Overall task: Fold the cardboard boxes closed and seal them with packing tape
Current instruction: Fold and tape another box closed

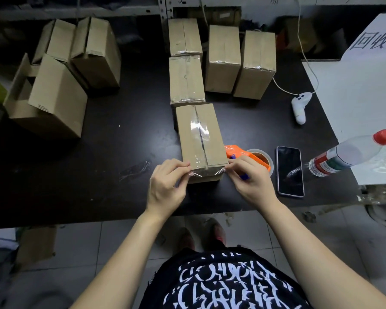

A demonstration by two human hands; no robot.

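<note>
A closed cardboard box (212, 139) lies on the black table (125, 134) near its front edge. Clear tape runs along its centre seam. A strip of clear tape (206, 171) is stretched across the box's near end. My left hand (166, 186) pinches the strip's left end at the near left corner. My right hand (250, 179) pinches its right end at the near right corner. An orange tape dispenser (256, 158) with a roll lies just right of the box, partly behind my right hand.
Several taped boxes (223, 59) stand behind the near box. Several open boxes (60, 70) sit at the left. A phone (290, 171), a white controller (300, 105) with a cable and a lying bottle (352, 152) on a white surface are to the right.
</note>
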